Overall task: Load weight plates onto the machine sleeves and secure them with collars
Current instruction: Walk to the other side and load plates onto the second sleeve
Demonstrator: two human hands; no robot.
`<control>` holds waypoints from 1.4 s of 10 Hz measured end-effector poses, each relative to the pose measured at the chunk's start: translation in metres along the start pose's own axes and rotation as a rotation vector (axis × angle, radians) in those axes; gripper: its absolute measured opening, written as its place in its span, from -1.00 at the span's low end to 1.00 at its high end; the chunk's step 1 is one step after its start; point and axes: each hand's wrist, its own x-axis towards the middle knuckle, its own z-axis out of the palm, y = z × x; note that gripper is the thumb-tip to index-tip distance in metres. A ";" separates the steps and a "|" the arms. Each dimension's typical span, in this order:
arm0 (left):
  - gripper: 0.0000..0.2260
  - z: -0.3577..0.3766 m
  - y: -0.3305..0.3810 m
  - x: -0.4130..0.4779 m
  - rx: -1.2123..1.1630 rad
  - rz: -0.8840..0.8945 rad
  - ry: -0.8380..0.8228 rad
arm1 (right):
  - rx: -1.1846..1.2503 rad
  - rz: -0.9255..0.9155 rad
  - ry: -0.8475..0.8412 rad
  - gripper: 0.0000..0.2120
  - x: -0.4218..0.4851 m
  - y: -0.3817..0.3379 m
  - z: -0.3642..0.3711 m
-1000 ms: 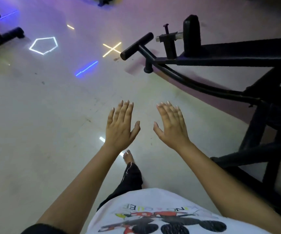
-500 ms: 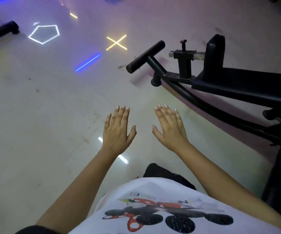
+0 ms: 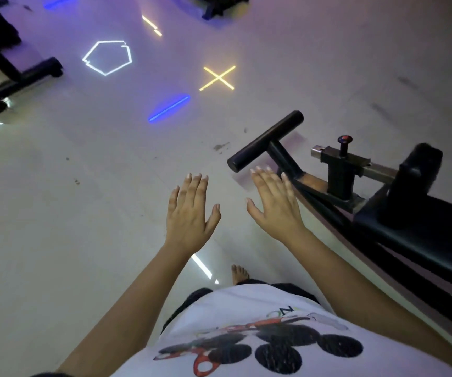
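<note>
My left hand [image 3: 189, 210] and my right hand [image 3: 275, 206] are held out flat in front of me, fingers straight, palms down, holding nothing. A black gym machine [image 3: 409, 227] runs along the right side. Its black crossbar foot [image 3: 265, 141] lies on the floor just beyond my right fingertips. A pull pin with a red-tipped knob [image 3: 345, 142] stands on a square adjuster tube behind it. No weight plates or collars are in view.
The pale glossy floor [image 3: 83, 213] shows light reflections: a white pentagon [image 3: 107, 58], a yellow cross [image 3: 218, 78], a blue bar [image 3: 169, 108]. Another black machine base [image 3: 15, 80] sits at the far left. My bare foot [image 3: 239, 274] shows below my hands.
The view has swung along the machine: its crossbar foot and pin now sit lower and closer to my right hand. Both hands stay flat and empty.
</note>
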 end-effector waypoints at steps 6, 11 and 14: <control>-0.45 0.017 -0.157 0.421 -0.027 0.152 -0.106 | 0.058 0.177 0.021 -0.47 0.401 0.042 0.079; -0.47 0.093 -0.116 0.764 -0.052 0.549 -0.259 | 0.035 0.575 0.137 -0.46 0.627 0.207 0.092; -0.47 0.145 -0.006 0.958 -0.089 0.739 -0.281 | 0.011 0.793 0.268 -0.48 0.731 0.351 0.054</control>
